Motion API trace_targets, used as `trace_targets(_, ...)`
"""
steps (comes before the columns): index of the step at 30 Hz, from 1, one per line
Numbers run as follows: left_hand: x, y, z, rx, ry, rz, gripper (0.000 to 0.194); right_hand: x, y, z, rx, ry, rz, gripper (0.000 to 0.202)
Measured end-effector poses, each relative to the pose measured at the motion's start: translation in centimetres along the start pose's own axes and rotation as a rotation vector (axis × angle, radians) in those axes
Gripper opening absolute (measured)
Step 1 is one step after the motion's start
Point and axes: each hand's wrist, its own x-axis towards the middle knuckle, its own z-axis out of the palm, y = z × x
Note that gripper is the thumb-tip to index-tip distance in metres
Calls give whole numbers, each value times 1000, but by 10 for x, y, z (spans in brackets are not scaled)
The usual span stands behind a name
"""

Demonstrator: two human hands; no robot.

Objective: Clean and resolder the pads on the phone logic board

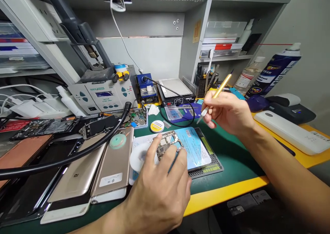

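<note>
A bare phone circuit board lies on a blue-and-white packet. My left hand is bent over the board, its fingertips at the edges and steadying it; the thumb is hidden. Raised to the right of the board, my right hand pinches a slim gold-handled tool like a pen. A thin grey tip points down from its white lower part, apart from the board, and a dark point tops the upper end. Under the packet is a grey perforated mat. A white spool sits just left of the board.
Several phones and back covers lie at the left, crossed by a thick black hose from the hot-air station. A small round tin stands behind the board. A spray can and bottle are at the right.
</note>
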Motion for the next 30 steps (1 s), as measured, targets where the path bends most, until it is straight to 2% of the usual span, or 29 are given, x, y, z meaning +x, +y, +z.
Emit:
trace_targets(3,-3,2,2,-6,14,-5,21,-5,1,9,207,-158,104,27)
trace_targets(5,-5,3,2,-9,20,-31,21,-7,1,13,253,-199,138,26)
trace_targets(11,-6,4,1,3,73,-89,20,-10,3,15,233,-237,129,26)
trace_targets(15,-6,4,2,8,51,-149,25,-10,5,15,214,-257,126,32)
trace_targets(23,-5,6,5,1,79,-149,18,-9,5,15,197,-233,145,26)
trace_targets(30,-5,6,7,23,88,-137,20,-8,8,17,134,-277,111,28)
